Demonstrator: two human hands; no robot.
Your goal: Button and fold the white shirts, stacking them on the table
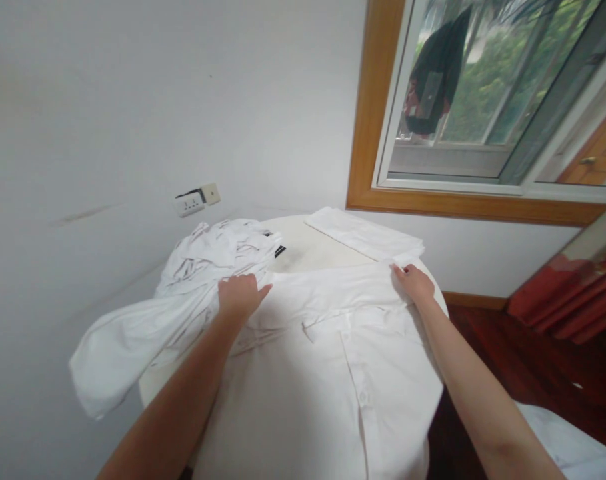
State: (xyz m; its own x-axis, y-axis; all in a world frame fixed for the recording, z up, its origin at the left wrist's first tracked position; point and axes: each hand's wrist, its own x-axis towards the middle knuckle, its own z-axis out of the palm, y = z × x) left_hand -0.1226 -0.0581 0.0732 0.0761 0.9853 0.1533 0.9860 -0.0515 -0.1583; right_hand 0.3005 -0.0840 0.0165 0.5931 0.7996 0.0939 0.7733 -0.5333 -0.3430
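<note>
A white button-up shirt is spread over a round table, its button placket running down towards me and its lower part hanging over the near edge. The far end of the shirt is turned into a flat band. My left hand grips the left end of this band, fingers curled under and thumb out to the right. At the band's right end, my right hand pinches the cloth between thumb and fingers. A heap of crumpled white clothes lies against my left hand, with one piece drooping off the table's left side.
A folded white garment lies at the back right of the cream round table. The wall with a socket rises behind, beside a wood-framed window. White cloth and a red curtain are at the right.
</note>
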